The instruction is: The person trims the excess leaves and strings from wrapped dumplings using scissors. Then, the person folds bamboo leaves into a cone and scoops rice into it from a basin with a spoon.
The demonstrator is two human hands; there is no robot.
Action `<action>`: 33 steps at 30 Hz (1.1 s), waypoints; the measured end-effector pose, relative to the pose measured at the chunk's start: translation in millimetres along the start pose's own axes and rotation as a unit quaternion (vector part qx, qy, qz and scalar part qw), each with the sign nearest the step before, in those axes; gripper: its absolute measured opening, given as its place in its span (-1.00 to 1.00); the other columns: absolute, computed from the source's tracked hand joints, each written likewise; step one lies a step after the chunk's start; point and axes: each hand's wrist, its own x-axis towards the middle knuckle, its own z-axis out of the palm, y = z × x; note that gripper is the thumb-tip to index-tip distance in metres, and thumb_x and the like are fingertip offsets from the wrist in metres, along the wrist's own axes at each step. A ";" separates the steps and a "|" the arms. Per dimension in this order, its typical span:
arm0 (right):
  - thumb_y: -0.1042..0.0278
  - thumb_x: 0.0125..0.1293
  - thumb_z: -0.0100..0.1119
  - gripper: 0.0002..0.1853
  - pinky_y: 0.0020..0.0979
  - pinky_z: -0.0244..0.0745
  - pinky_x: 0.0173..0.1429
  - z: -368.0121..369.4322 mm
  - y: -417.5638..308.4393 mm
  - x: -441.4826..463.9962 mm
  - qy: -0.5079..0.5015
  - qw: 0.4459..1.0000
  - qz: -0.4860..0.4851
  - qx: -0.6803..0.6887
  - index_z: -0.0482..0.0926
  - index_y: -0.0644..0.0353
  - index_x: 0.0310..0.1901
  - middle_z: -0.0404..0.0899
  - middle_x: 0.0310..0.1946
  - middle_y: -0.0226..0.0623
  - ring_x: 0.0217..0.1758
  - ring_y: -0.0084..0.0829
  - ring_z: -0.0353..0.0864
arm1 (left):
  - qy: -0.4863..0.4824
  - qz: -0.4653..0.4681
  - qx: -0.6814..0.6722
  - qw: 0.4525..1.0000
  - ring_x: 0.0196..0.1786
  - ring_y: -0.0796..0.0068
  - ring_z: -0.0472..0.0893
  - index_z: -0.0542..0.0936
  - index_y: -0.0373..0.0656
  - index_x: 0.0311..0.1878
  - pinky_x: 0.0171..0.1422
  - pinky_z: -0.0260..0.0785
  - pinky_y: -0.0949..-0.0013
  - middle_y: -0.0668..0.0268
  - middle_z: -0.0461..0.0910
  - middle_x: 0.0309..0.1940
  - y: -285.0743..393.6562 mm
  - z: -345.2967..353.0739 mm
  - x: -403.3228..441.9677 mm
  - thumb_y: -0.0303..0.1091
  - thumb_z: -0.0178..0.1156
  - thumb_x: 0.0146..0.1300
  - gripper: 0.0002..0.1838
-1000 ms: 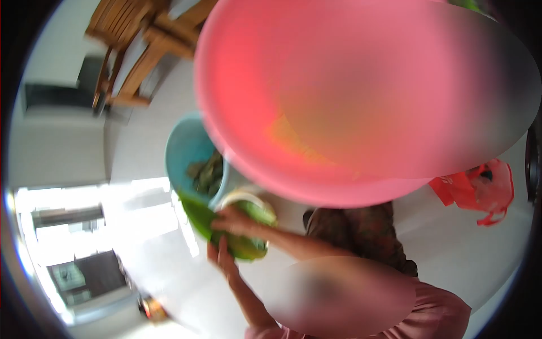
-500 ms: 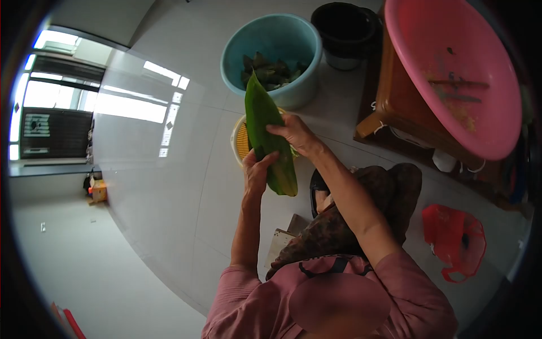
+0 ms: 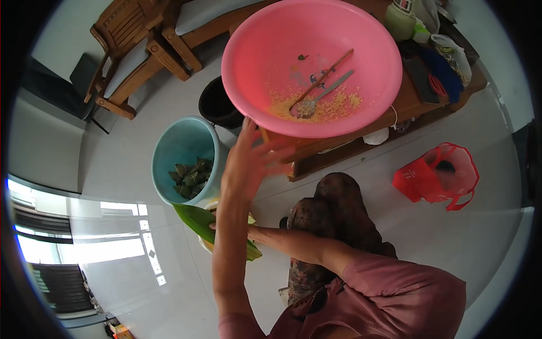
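A long green leaf [image 3: 193, 219] slants over a yellow basket [image 3: 206, 244], which it partly covers. My right hand [image 3: 252, 231] grips the leaf near its middle; my left forearm crosses in front and hides most of that hand. My left hand [image 3: 247, 161] is raised by the near rim of a pink basin [image 3: 254, 51], fingers spread, blurred and holding nothing. Inside the basin lie a spoon [image 3: 333, 86], a chopstick-like brown stick [image 3: 322, 79] and scattered yellow grains [image 3: 344, 101]. A teal bucket [image 3: 169, 144] holds several leaf-wrapped dumplings [image 3: 193, 179].
The basin rests on a wooden table [image 3: 302, 150]. A dark bucket [image 3: 217, 104] stands between it and the teal bucket. On the floor to the right is a red bag [image 3: 415, 178]. A wooden chair [image 3: 127, 56] stands at the back left; a jar [image 3: 399, 22] is at the back right.
My left hand has let go of the leaf and reached up to the basin. My right hand keeps the leaf, now lower and to the left. The view has turned toward the basin.
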 end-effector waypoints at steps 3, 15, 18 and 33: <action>0.41 0.14 0.13 -0.70 -0.36 0.39 0.02 -3.0 -0.1 6.0 -0.028 0.998 0.049 -0.014 0.49 0.28 -0.07 0.57 -0.23 -0.19 -0.11 -0.39 0.54 | -0.043 0.011 -0.005 0.999 -0.10 0.15 0.58 0.27 -0.36 0.13 -0.14 0.53 0.14 -0.03 0.50 -0.11 -12.7 19.7 47.0 -0.32 0.08 0.23 -0.54; 0.34 0.09 0.16 -0.70 -0.34 0.37 0.01 -5.4 -14.2 5.3 -0.056 0.997 0.047 -0.037 0.48 0.30 -0.15 0.54 -0.21 -0.14 -0.08 -0.34 0.52 | -0.060 0.058 -0.202 0.976 -0.02 0.39 0.52 0.43 -0.24 -0.04 0.12 0.41 0.26 0.28 0.51 -0.13 -127.8 27.3 13.6 -0.59 0.12 0.10 -0.69; 0.33 0.08 0.17 -0.70 -0.33 0.36 0.01 -2.8 -11.9 5.3 -0.062 0.995 0.054 -0.048 0.48 0.30 -0.17 0.54 -0.21 -0.13 -0.07 -0.32 0.51 | -0.052 0.059 -0.217 0.973 -0.01 0.40 0.51 0.43 -0.23 -0.04 0.15 0.39 0.27 0.29 0.51 -0.12 -139.3 36.3 9.5 -0.58 0.12 0.12 -0.70; 0.31 0.04 0.21 -0.67 -0.32 0.49 -0.14 -27.0 -31.8 2.5 0.007 0.994 0.080 -0.074 0.55 0.31 -0.17 0.63 -0.32 -0.15 -0.25 -0.33 0.62 | -0.011 0.188 -0.257 0.948 -0.11 0.49 0.52 0.42 -0.27 0.01 -0.10 0.47 0.34 0.28 0.51 -0.14 -95.1 103.5 27.3 -0.18 0.12 0.27 -0.62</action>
